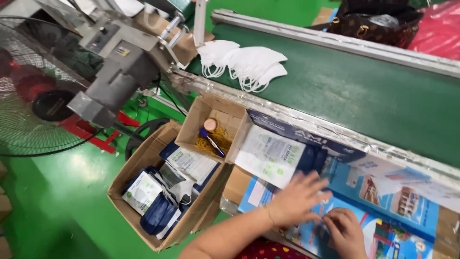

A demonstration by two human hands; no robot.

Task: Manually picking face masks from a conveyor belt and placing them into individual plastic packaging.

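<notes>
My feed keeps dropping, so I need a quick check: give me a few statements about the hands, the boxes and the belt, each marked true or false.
1. Both hands rest on the blue printed sheet. True: left hand spread flat, right hand curled beside it.
2. The conveyor belt is bare. False: white face masks lie on it.
3. The small open box holds rubber bands and a blue pen. True.
4. The large cardboard box on the floor is taped shut. False: it is open, with packets inside.
5. The left hand holds the pen. False: the pen lies in the small box.
</notes>
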